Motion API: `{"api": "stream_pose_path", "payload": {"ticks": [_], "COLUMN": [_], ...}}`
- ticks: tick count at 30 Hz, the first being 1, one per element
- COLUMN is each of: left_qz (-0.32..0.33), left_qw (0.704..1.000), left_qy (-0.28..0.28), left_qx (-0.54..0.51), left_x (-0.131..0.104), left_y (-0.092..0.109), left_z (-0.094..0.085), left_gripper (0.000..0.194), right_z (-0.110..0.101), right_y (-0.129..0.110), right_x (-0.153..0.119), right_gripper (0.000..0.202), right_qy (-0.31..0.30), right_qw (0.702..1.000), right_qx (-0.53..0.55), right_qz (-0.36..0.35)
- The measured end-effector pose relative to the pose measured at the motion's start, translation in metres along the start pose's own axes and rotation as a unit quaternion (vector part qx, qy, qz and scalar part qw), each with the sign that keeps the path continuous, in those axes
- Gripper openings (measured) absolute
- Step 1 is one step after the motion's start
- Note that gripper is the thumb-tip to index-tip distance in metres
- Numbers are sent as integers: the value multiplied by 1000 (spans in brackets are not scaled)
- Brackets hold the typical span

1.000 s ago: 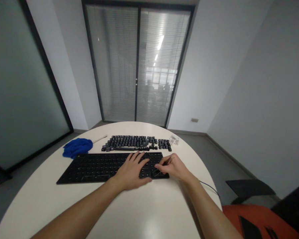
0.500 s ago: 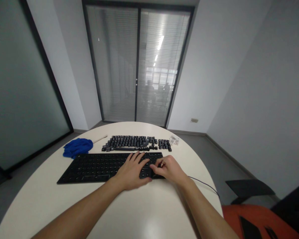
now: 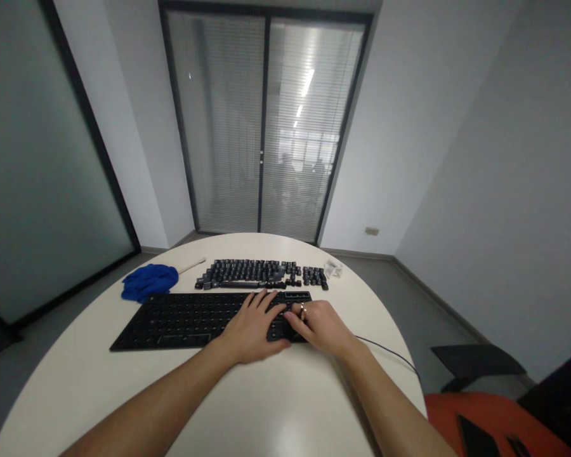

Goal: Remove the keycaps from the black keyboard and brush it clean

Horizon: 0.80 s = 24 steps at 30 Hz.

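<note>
A black keyboard base (image 3: 185,320) without its keycaps lies across the white round table. My left hand (image 3: 252,327) rests on its right half, palm down, fingers spread. Over the number-pad end is my right hand (image 3: 316,322), its fingers curled and pressed together, with a ring on one finger; whatever it grips, if anything, is too small or hidden to make out. Behind the base, loose black keycaps (image 3: 247,271) are laid out in keyboard order.
A crumpled blue cloth (image 3: 150,281) lies at the left, beside a thin white stick (image 3: 191,265). Small clear plastic pieces (image 3: 333,268) sit right of the keycaps. A cable (image 3: 390,350) runs off the table's right edge, near a red chair (image 3: 485,419).
My right hand has turned slightly and shifted a little to the left over the number-pad end, showing the ring more plainly. My left hand stays in place.
</note>
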<state>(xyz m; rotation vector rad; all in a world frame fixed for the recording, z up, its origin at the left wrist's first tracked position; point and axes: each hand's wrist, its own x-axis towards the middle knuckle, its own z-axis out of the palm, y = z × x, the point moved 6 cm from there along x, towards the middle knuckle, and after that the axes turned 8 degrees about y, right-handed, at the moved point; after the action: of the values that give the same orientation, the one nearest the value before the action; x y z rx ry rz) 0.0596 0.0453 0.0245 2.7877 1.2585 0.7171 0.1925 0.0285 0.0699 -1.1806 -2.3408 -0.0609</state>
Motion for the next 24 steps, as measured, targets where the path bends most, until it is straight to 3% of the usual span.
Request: {"api": "stream_pose_path", "payload": {"ticks": [7,16,21,24], "left_qz": [0,7,52,89], "left_qw": [1000,1000,998,995], "left_qy": [-5,-7,26,36], "left_qx": [4,13,6,-18], "left_x": [0,-1,-1,-1], "left_y": [-1,0,11,21], "left_z": [2,1,-8,-11], "left_gripper": [76,76,71,57], "right_z": [1,5,5,3], "right_y": [-1,23,27,28], "right_x": [1,-5,-6,-5], "right_gripper": [40,53,52,52], "right_qy": [-12,10,32,48], "right_qw": [1000,985,976,976], "right_qx": [-8,146,181,177], "right_qz": [-2,97,116,120]}}
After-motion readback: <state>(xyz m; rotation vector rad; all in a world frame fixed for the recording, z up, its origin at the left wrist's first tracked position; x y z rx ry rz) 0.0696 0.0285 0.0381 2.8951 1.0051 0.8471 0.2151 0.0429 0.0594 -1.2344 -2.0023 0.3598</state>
